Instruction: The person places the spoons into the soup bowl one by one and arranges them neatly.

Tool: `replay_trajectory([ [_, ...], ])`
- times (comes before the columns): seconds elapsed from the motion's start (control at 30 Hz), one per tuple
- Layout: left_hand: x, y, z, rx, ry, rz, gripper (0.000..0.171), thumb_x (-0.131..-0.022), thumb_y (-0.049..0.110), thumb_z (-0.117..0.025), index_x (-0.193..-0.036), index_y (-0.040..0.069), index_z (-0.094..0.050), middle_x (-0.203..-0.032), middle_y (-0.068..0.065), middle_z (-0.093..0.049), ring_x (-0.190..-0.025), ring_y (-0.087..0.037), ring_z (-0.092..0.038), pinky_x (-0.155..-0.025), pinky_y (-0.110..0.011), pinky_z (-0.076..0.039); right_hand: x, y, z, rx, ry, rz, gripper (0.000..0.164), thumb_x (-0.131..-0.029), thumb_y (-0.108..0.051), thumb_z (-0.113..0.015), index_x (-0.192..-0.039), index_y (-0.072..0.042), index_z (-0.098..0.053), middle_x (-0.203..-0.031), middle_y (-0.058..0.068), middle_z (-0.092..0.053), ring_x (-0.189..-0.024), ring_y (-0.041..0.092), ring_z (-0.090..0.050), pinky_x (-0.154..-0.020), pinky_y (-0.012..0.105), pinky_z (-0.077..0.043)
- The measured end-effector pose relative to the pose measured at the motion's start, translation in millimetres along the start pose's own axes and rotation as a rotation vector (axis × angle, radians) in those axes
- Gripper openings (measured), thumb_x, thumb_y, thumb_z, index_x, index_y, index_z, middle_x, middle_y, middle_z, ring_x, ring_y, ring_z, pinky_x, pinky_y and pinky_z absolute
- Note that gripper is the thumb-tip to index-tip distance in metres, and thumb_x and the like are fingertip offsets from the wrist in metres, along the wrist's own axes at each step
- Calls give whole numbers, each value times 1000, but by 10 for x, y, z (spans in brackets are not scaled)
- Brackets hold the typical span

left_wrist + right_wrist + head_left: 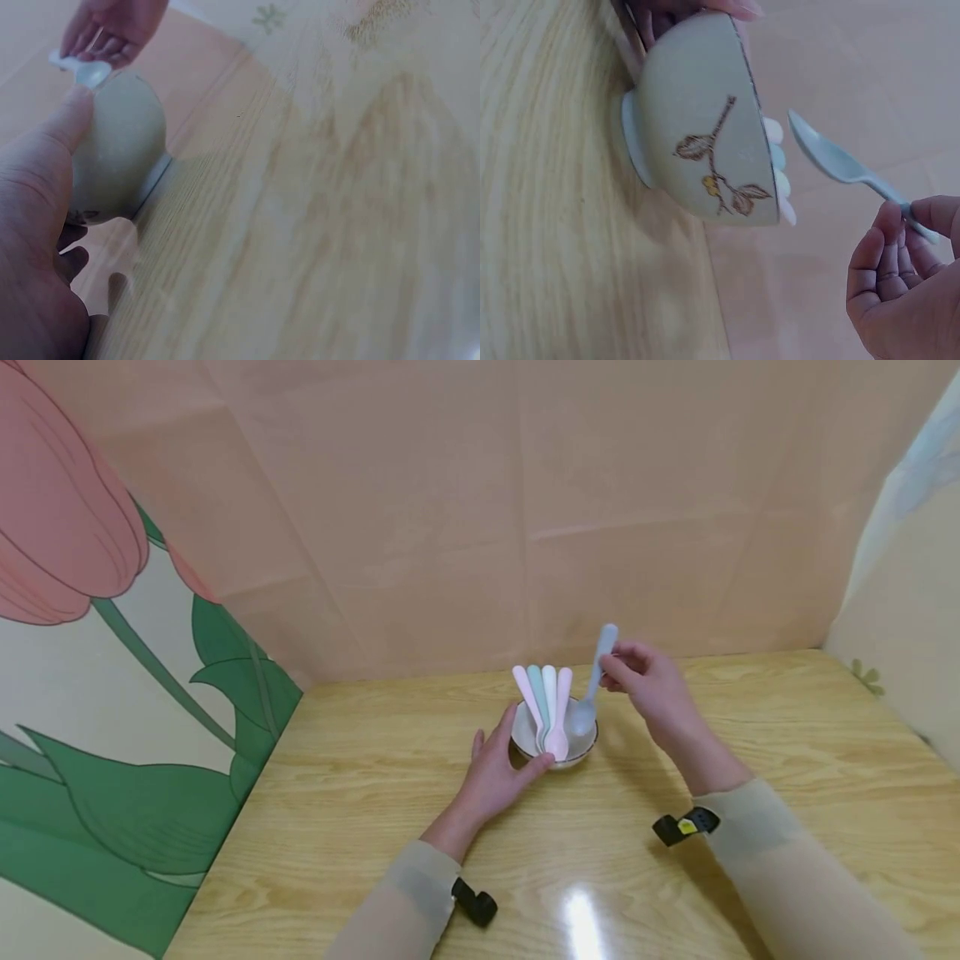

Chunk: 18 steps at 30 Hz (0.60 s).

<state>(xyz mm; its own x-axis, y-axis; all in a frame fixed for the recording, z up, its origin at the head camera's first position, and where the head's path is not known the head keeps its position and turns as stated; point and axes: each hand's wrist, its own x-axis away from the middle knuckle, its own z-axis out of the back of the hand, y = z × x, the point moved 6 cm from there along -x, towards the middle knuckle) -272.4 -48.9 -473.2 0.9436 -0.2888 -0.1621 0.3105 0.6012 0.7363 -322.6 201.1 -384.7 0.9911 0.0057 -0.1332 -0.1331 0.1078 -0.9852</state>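
Note:
My left hand (492, 781) grips a small round bowl (690, 97), its thumb at the rim and its fingers around the side. The bowl is pale outside, with a brown leafy twig and a yellow berry, and has a dark rim. Several spoons lean together inside it, handles up: a pink spoon (562, 693), a green spoon (536, 683), a whitish one and another pink one. A pale blue spoon (602, 662) is pinched near its handle end by my right hand (658, 695). In the right wrist view that spoon's head (821, 152) is apart from the bowl's rim.
The bowl stands on a wood-grain table (360, 793), close to its back edge. Behind rises a peach-coloured sheet (420, 510). A panel with a large printed tulip (67, 510) borders the left, and a pale wall (915, 610) the right.

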Motion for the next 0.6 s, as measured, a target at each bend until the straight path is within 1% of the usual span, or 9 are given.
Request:
replay_trajectory([
  [0.17, 1, 23, 19, 1, 4, -13, 102, -103, 62, -72, -179, 26, -14, -178, -3, -33, -162, -24, -34, -134, -59, 3, 24, 19, -85, -10, -14, 11, 44, -112, -21, -68, -141, 10, -59, -100, -6, -74, -88, 8, -70, -86, 21, -61],
  [0.37, 9, 48, 31, -4, 5, -20, 102, -103, 62, -72, -179, 25, -14, -178, -4, -33, -162, -25, -35, -134, -61, 2, 46, 95, -173, -23, -35, -24, 43, -111, -18, -69, -142, 10, -58, -101, -5, -76, -88, 9, -71, -89, 26, -63],
  [0.5, 6, 37, 23, -4, 3, -15, 103, -102, 65, -71, -179, 26, -14, -178, -2, -34, -162, -23, -34, -134, -60, 2, 52, 158, -206, 23, -38, -47, 42, -111, -19, -70, -141, 8, -59, -101, -4, -77, -90, 10, -71, -88, 24, -61],
  [0.6, 1, 29, 16, -5, 6, -11, 104, -101, 69, -69, -179, 27, -15, -177, -2, -36, -162, -23, -36, -134, -60, 2, 53, 202, -217, 71, -41, -58, 41, -111, -22, -71, -140, 6, -60, -103, -2, -77, -93, 14, -70, -90, 25, -59],
])
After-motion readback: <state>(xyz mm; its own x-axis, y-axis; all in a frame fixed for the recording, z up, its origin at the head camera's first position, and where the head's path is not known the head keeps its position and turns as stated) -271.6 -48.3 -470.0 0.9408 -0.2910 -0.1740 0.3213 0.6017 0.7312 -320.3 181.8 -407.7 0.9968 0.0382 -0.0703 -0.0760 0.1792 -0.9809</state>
